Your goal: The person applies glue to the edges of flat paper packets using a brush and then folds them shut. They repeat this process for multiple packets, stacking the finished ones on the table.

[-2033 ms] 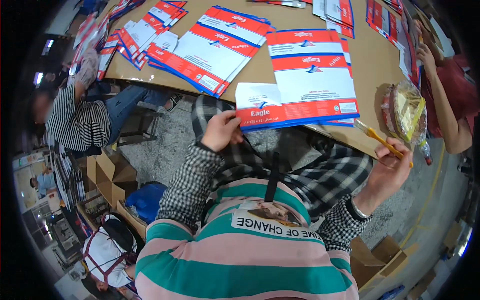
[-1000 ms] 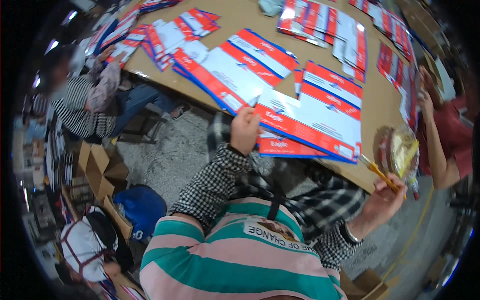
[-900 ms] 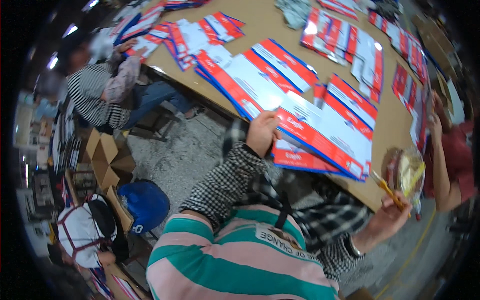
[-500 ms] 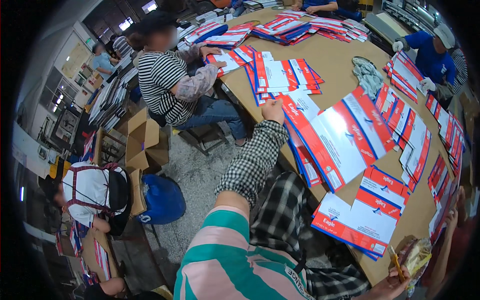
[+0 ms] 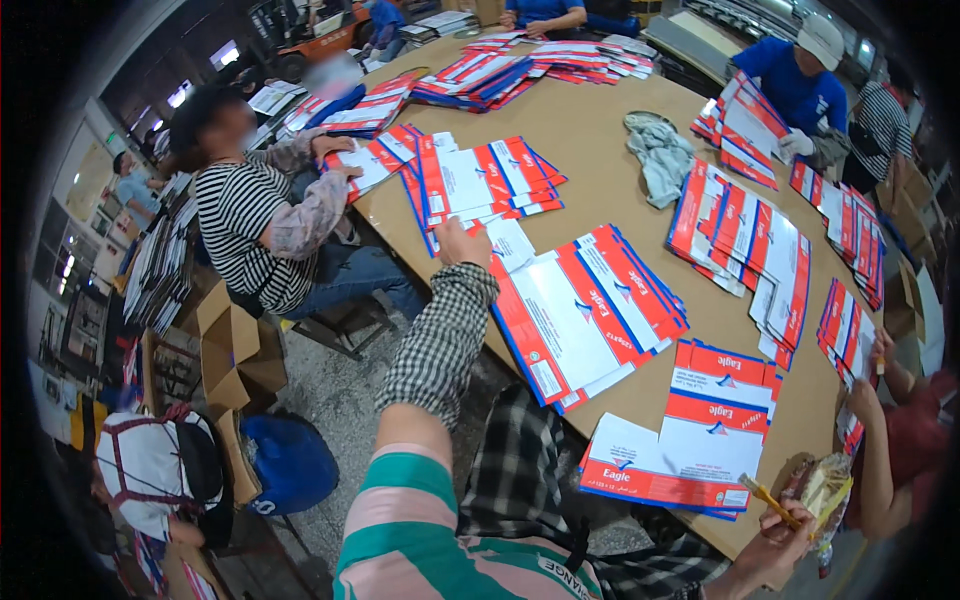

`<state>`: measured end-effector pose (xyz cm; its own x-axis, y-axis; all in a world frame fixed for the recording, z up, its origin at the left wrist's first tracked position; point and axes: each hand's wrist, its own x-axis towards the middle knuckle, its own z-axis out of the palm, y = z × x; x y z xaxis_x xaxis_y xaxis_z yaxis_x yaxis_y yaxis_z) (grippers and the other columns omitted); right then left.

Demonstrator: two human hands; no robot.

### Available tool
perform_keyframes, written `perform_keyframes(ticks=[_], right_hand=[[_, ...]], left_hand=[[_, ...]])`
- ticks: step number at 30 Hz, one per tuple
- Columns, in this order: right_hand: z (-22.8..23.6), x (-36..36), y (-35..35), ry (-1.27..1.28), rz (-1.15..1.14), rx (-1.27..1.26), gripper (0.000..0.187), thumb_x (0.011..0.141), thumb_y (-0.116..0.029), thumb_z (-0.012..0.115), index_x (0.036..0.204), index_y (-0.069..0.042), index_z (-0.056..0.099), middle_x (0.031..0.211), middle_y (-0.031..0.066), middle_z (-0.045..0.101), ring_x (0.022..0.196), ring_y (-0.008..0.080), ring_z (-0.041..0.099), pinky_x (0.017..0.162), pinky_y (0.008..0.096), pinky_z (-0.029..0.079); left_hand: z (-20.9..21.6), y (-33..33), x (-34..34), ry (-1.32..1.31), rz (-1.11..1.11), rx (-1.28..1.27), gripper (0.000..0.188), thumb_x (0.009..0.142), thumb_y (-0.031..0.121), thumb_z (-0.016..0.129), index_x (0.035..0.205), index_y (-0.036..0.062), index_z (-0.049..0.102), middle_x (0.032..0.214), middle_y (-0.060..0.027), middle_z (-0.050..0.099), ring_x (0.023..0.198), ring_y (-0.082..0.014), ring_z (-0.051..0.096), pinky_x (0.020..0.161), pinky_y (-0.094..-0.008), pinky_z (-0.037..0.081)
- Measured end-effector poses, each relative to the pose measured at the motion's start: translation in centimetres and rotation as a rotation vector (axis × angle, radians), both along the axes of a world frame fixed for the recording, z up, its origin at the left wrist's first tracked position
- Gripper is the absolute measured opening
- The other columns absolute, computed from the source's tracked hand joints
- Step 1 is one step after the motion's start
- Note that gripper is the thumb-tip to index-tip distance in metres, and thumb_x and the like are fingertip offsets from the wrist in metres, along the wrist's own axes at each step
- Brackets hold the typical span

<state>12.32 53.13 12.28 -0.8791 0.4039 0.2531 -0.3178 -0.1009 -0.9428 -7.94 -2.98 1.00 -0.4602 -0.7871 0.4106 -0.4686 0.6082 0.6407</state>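
Left hand [image 5: 462, 243] flat on envelope fan [image 5: 585, 310]; right hand [image 5: 775, 540] pinching yellow stick [image 5: 768, 497]; grey cloth [image 5: 660, 160] beyond.

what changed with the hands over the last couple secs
The left hand left the near envelope stack and reached far out to the left, now resting on the fanned envelopes up the table. The right hand stayed low at the table edge, still pinching the yellow stick beside the snack bag.

My left hand [image 5: 462, 243] rests on a fanned stack of red, white and blue envelopes [image 5: 585, 305] lying flat at the table's [image 5: 600, 140] near-left edge. My right hand [image 5: 775, 540] pinches a thin yellow stick [image 5: 768, 493] off its near corner.
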Motion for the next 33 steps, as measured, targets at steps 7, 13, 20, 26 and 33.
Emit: perform_keyframes(ticks=[7, 13, 20, 26, 33], right_hand=[[0.2, 0.2, -1.4, 0.011, -0.104, -0.069, 0.035, 0.099, -0.034, 0.037, 0.086, -0.003, 0.048, 0.084, 0.0118, 0.053, 0.055, 0.0122, 0.047, 0.053, 0.0273, 0.041], [0.5, 2.5, 0.7, 0.017, -0.119, -0.110, 0.031, 0.098, -0.030, 0.040, 0.086, -0.003, 0.048, 0.082, 0.0120, 0.055, 0.053, 0.0111, 0.048, 0.051, 0.0259, 0.041], [0.2, 4.2, 1.6, 0.030, -0.181, -0.205, 0.031, 0.098, -0.029, 0.040, 0.086, -0.003, 0.049, 0.082, 0.0119, 0.056, 0.052, 0.0118, 0.049, 0.051, 0.0258, 0.042], [0.4, 4.6, 2.0, 0.044, -0.164, -0.190, 0.032, 0.099, -0.029, 0.038, 0.085, -0.003, 0.049, 0.082, 0.0122, 0.056, 0.052, 0.0120, 0.049, 0.052, 0.0259, 0.043], [0.4, 4.8, 1.8, 0.038, -0.186, -0.199, 0.033, 0.099, -0.030, 0.038, 0.085, -0.002, 0.048, 0.081, 0.0122, 0.055, 0.053, 0.0123, 0.049, 0.052, 0.0262, 0.044]], left_hand=[[3.3, 23.9, 14.5, -0.489, -1.495, -0.068, 0.080, 0.063, 0.045, 0.076, 0.124, 0.0019, 0.049, 0.121, -0.0215, 0.051, 0.116, -0.0365, 0.045, 0.099, -0.0465, 0.034], [1.1, 27.4, 15.6, -0.743, -1.444, -0.337, 0.089, 0.065, 0.045, 0.077, 0.134, 0.0034, 0.039, 0.138, -0.0222, 0.032, 0.128, -0.0399, 0.030, 0.106, -0.0500, 0.025], [-0.2, 28.9, 12.7, -0.649, -1.516, -0.341, 0.083, 0.067, 0.035, 0.077, 0.134, 0.0039, 0.038, 0.130, -0.0159, 0.040, 0.126, -0.0354, 0.034, 0.105, -0.0425, 0.030], [2.8, 31.7, 11.6, -0.844, -1.379, -0.333, 0.078, 0.063, 0.026, 0.079, 0.126, -0.0014, 0.042, 0.121, -0.0189, 0.045, 0.108, -0.0340, 0.053, 0.090, -0.0404, 0.046], [1.0, 32.2, 10.9, -0.886, -1.310, -0.034, 0.073, 0.062, 0.020, 0.081, 0.118, -0.0034, 0.041, 0.120, -0.0239, 0.043, 0.107, -0.0373, 0.055, 0.089, -0.0419, 0.048]])
